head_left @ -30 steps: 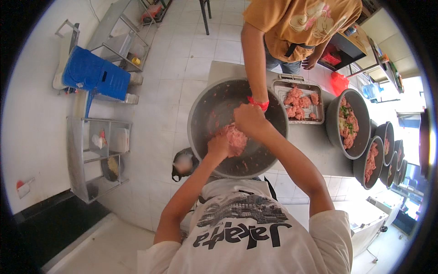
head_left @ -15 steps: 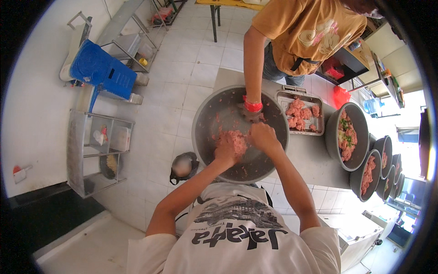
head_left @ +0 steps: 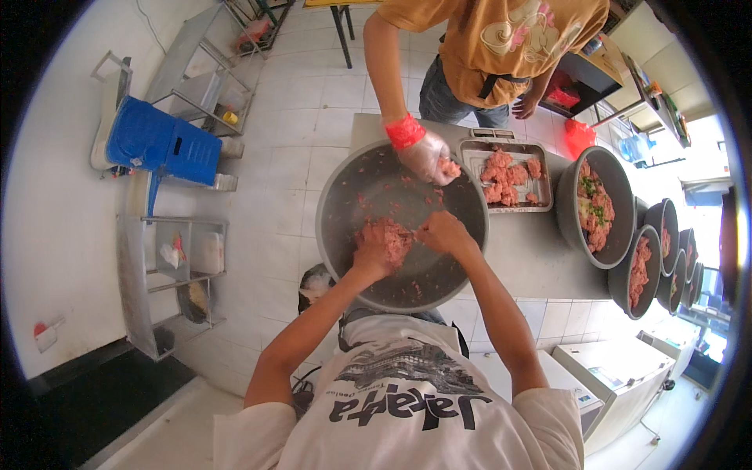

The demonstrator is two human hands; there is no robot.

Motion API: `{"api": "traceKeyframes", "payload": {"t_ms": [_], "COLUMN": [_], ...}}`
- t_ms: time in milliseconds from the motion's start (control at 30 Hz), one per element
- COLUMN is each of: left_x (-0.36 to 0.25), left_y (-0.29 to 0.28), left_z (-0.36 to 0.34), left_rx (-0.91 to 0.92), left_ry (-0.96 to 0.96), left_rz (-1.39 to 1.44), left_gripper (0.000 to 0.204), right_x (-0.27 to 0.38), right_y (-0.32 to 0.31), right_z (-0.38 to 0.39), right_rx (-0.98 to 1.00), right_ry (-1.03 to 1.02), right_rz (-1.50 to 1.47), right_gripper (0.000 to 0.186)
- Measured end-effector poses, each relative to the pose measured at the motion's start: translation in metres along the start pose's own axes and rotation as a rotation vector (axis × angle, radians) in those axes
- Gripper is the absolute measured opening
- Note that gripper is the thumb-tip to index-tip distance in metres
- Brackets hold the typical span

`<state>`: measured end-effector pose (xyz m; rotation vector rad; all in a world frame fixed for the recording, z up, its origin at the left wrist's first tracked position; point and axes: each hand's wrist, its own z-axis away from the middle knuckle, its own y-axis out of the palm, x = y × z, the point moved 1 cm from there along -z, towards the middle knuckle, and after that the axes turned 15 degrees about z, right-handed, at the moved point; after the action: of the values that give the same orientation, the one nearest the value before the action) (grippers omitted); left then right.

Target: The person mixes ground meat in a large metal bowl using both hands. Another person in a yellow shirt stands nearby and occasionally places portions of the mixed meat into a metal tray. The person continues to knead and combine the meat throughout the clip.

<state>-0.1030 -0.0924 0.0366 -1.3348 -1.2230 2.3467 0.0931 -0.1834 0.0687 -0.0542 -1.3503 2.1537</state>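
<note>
A wide grey bowl stands in front of me, its walls smeared with bits of minced meat. My left hand is cupped round a lump of pink minced meat at the bowl's left side. My right hand is closed over the bowl's right part, close to that meat; whatever its fingers hold is hidden. Across from me, a co-worker's gloved hand with a red wristband holds a small piece of minced meat above the bowl's far side.
Right of the bowl, a metal tray with meat lumps sits on the steel table. Several grey bowls of meat, including one with chopped greens, line the right. A blue bin and metal shelves stand left.
The co-worker's gloved hand has risen out of the bowl with a small piece of meat. My hands stay in the bowl, the left still on the meat. The whole view has shifted slightly.
</note>
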Motion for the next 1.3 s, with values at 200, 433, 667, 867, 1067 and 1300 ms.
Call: {"api": "traceKeyframes", "payload": {"t_ms": [200,433,667,867,1067,1300], "left_x": [-0.004,0.001,0.017,0.021,0.006,0.015], "left_y": [0.001,-0.001,0.009,0.008,-0.015,-0.018], "left_z": [-0.001,-0.003,-0.004,-0.015,-0.004,-0.012], "left_rx": [-0.024,0.104,0.016,0.109,0.136,0.207], "left_ry": [0.016,-0.092,0.109,0.249,0.033,0.132], "left_rz": [0.082,0.166,0.017,-0.147,0.116,0.068], "left_gripper": [0.092,0.111,0.118,0.11,0.106,0.103], "right_x": [-0.007,0.019,0.069,-0.017,-0.019,-0.032], "right_y": [0.023,0.0,0.04,0.038,0.039,0.045], "right_z": [-0.064,-0.111,-0.051,-0.076,-0.094,-0.112], "right_rx": [-0.227,0.295,-0.143,0.344,0.391,0.34], "right_ry": [-0.283,-0.364,-0.039,-0.213,-0.21,-0.167], "right_rz": [0.307,0.29,0.169,-0.358,-0.212,-0.072], "right_gripper": [0.034,0.035,0.026,0.032,0.041,0.038]}}
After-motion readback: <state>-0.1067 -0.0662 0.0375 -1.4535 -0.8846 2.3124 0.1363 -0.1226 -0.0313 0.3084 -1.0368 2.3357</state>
